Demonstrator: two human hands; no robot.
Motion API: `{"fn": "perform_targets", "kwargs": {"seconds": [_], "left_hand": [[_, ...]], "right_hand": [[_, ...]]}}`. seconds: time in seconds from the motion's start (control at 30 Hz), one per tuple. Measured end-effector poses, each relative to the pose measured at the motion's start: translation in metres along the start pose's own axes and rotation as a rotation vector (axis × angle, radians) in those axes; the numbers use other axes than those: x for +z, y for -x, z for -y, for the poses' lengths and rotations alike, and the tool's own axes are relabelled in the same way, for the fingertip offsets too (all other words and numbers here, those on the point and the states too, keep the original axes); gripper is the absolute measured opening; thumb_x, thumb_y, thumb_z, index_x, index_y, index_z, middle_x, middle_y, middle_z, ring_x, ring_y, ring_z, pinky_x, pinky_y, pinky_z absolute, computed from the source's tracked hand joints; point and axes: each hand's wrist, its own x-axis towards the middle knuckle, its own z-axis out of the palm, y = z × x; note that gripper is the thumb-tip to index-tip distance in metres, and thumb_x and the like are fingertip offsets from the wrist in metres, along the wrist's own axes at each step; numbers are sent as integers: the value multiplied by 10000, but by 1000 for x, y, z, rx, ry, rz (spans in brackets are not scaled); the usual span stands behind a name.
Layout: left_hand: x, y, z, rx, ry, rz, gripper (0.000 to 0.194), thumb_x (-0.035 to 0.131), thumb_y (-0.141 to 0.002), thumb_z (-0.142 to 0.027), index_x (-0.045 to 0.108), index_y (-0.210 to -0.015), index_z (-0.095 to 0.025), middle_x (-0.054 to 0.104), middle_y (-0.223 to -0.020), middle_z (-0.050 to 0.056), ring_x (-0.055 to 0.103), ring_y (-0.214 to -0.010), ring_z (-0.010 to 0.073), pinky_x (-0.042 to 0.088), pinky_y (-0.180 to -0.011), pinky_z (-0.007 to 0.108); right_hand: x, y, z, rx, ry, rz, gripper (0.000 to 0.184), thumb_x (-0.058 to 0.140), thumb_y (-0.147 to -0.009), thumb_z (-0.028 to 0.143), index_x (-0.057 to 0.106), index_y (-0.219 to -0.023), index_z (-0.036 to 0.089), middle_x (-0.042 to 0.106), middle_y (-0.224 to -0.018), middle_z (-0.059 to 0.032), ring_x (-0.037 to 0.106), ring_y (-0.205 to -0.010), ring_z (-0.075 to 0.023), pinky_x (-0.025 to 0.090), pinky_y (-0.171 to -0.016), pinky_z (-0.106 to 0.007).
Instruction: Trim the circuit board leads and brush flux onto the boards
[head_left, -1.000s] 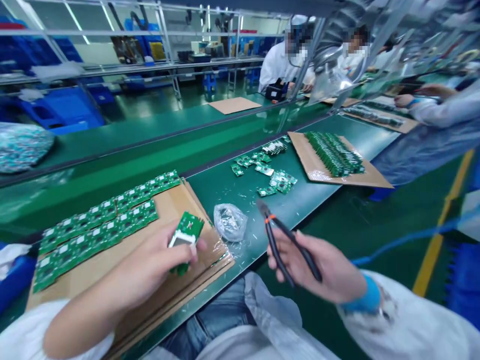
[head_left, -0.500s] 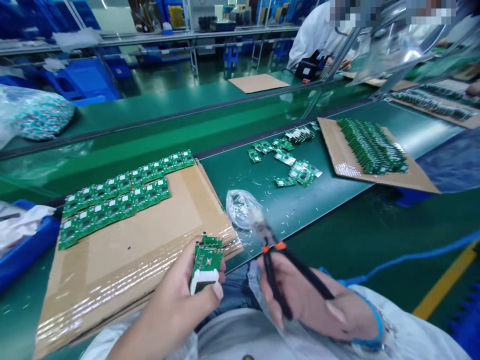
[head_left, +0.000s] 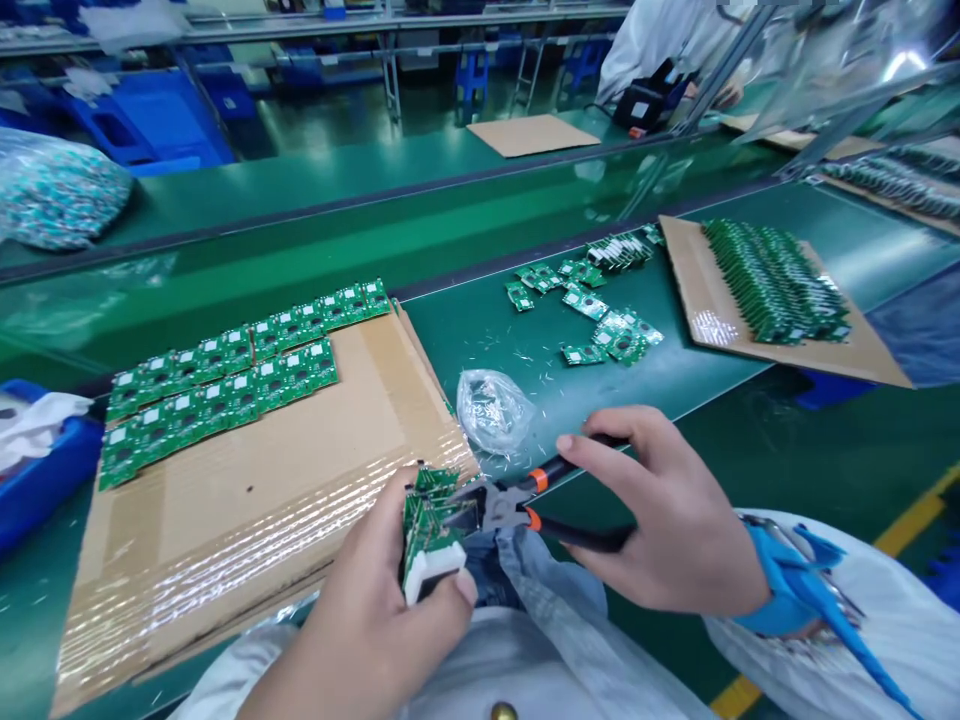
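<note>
My left hand [head_left: 367, 620] grips a green circuit board [head_left: 429, 530] with a white connector at its lower end, holding it over the front edge of a cardboard sheet [head_left: 225, 530]. My right hand [head_left: 664, 510] holds black-handled side cutters [head_left: 525, 505] with an orange collar. Their metal jaws reach the board's right edge, and I cannot tell whether they touch it. Rows of green circuit boards [head_left: 225, 375] lie on the far part of the cardboard. A crumpled clear plastic bag [head_left: 493, 410] sits just beyond the cutters.
Loose green boards [head_left: 592, 310] and white-edged offcuts lie on the green bench [head_left: 480, 345]. Further right, packed boards fill a cardboard sheet [head_left: 697, 290]. A blue bin [head_left: 45, 470] stands at left. A co-worker [head_left: 660, 45] sits across a second belt.
My right hand has swung left, bringing the cutter jaws from above the bag to the board. My left hand has lowered the board slightly, and the view has tilted down.
</note>
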Motion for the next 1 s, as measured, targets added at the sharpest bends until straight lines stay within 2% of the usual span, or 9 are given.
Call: {"fn": "perform_targets", "kwargs": {"seconds": [0.13, 0.3, 0.6, 1.0], "left_hand": [[-2, -3, 1, -39, -16, -2, 369, 640, -662, -248, 547, -1019, -245, 616, -782, -50, 568, -728, 142, 431, -663, 211], [-3, -6, 2, -60, -55, -29, 350, 659, -664, -250, 548, -996, -234, 637, -803, -29, 575, -762, 161, 428, -684, 231], [0, -10, -1, -109, -128, 69, 248, 602, -695, -279, 545, -934, -239, 608, -690, -47, 543, -650, 156, 412, -611, 240], [2, -15, 2, -92, -173, 47, 300, 598, -703, -247, 564, -1001, -230, 650, -918, -9, 566, -828, 166, 435, -746, 243]], "right_hand": [[-1, -3, -2, -10, 7, 10, 528, 628, -701, 257, 443, -1191, 198, 465, -1023, -124, 498, -867, -262, 472, -711, -437], [-2, -5, -3, 19, -3, 31, 534, 633, -704, 255, 440, -1199, 209, 467, -1035, -126, 505, -878, -271, 477, -707, -439], [-5, -12, -3, -15, 10, 45, 432, 595, -743, 274, 489, -1151, 181, 492, -979, -130, 513, -819, -257, 477, -645, -413], [-2, -3, -11, -18, 14, 18, 403, 590, -762, 172, 514, -1154, 224, 532, -923, -94, 515, -743, -216, 441, -616, -369]]}}
